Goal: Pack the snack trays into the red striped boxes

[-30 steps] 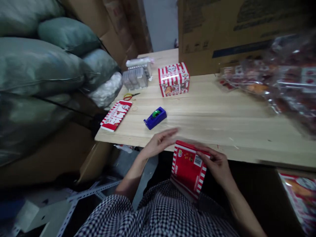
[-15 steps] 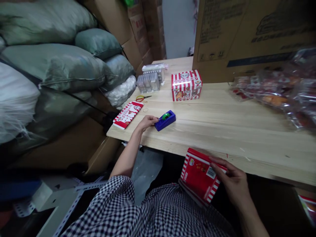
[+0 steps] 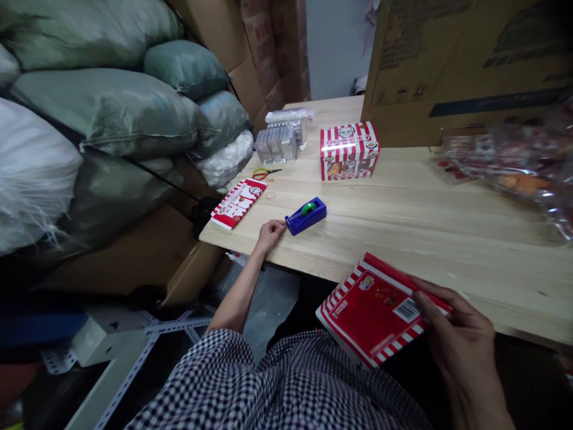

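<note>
While the right hand [image 3: 468, 334] pinches a red-striped cardboard box [image 3: 373, 310] at the dispenser's five o'clock, the left hand's [image 3: 270, 237] fingers press together beside the blue plastic tape dispenser [image 3: 297, 224], any tape indiscernible; one striped carton [image 3: 349, 156] stands formed at one o'clock, another [image 3: 239, 203] lies flat at nine.

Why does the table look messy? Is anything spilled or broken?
I see nothing spilled or broken. A thin loop lies loose near the scissors, and a tiny scrap lies by the table's front edge. The tape holder sits slanted to that edge, but that's only a bit untidy.
</note>
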The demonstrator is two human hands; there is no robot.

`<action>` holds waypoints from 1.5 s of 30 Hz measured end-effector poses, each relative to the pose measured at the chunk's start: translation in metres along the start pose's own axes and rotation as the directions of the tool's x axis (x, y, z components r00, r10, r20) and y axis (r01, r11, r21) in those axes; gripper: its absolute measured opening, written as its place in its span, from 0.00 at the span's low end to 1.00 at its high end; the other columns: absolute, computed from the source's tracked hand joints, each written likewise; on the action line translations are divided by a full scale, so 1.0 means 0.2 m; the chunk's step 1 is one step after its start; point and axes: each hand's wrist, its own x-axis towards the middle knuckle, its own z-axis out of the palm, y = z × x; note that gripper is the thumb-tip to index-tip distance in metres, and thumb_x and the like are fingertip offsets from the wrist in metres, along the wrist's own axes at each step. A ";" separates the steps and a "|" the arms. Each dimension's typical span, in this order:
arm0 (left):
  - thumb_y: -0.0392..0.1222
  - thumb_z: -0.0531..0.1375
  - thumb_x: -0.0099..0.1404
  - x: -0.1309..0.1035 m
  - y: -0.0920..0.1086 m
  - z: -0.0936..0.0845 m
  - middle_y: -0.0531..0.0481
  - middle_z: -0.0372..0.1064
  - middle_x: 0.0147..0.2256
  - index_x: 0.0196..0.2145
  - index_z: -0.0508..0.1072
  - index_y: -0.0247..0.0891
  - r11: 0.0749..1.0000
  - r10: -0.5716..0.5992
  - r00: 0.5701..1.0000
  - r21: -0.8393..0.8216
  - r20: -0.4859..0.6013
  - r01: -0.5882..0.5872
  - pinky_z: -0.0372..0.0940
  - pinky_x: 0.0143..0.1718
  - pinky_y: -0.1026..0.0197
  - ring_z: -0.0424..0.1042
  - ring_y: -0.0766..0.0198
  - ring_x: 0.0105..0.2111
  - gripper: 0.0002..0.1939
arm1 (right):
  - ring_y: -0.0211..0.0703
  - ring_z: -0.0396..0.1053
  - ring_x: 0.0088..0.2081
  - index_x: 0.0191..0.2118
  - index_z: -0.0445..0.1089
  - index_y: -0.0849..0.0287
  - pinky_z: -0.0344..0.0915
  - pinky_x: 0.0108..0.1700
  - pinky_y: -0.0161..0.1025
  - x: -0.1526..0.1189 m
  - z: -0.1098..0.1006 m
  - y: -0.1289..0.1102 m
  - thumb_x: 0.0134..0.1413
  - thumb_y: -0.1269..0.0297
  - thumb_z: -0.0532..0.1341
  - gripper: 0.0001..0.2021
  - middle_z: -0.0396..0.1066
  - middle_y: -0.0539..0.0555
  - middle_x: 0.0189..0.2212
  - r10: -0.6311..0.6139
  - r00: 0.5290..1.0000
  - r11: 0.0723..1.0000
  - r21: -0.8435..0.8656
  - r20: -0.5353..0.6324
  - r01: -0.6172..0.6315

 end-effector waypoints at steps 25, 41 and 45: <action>0.40 0.68 0.61 -0.83 0.60 0.85 0.56 0.72 0.26 0.59 0.60 0.40 0.821 0.108 0.949 -0.565 0.297 0.084 0.68 0.31 0.65 0.72 0.69 0.24 0.32 | 0.49 0.71 0.51 0.56 0.70 0.45 0.70 0.51 0.51 0.01 0.20 -0.25 0.63 0.72 0.61 0.19 0.72 0.55 0.48 -0.589 0.759 0.727 -0.230 0.277 0.647; 0.44 0.73 0.52 -0.70 0.51 0.88 0.49 0.71 0.43 0.52 0.69 0.42 0.966 0.236 0.960 -0.148 0.154 -0.213 0.63 0.43 0.62 0.69 0.63 0.41 0.32 | 0.49 0.70 0.52 0.50 0.77 0.47 0.69 0.52 0.46 -0.02 0.11 -0.43 0.63 0.70 0.62 0.14 0.72 0.55 0.48 -0.521 0.819 0.793 -0.219 0.241 0.568; 0.49 0.68 0.60 -0.68 0.52 0.82 0.48 0.75 0.39 0.45 0.74 0.39 0.983 0.151 0.883 -0.166 0.445 -0.085 0.67 0.40 0.59 0.73 0.61 0.36 0.18 | 0.48 0.71 0.51 0.48 0.78 0.49 0.68 0.51 0.46 0.04 0.06 -0.34 0.63 0.66 0.62 0.11 0.73 0.55 0.46 -0.424 0.894 0.893 -0.097 0.148 0.440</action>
